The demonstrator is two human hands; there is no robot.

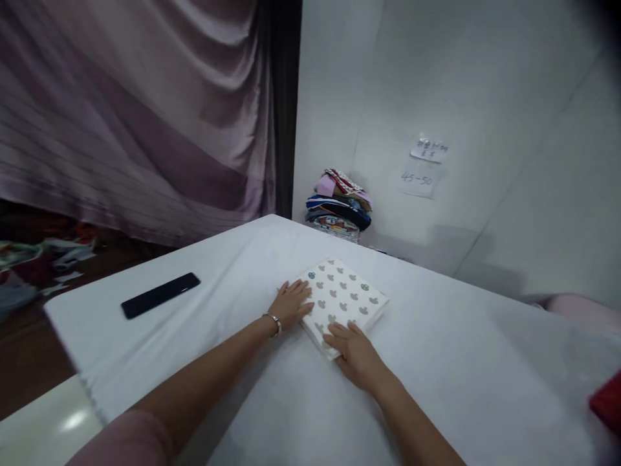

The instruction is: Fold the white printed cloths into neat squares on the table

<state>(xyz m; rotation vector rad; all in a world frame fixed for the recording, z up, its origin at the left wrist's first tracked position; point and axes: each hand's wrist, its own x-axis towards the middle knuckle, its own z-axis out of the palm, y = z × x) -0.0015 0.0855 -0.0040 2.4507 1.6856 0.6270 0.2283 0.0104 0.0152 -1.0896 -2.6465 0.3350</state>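
A folded white cloth [340, 294] with grey printed shapes and a few small coloured ones lies flat on a white-covered table [233, 291]. My left hand [290, 304], with a silver bracelet at the wrist, rests on the cloth's left edge, its fingers spread. On the near edge lies my right hand [358, 355], fingers stretched over the top of the cloth. Part of the right hand's underside is hidden, so I cannot tell whether the thumb is under the edge.
A black phone-like slab [161, 295] lies on the table's left side. Beyond the far edge rises a stack of folded clothes [338, 204] by the wall. Paper notes [418, 180] hang on the wall. A pinkish curtain [145, 110] hangs left; something red [607, 404] sits at right.
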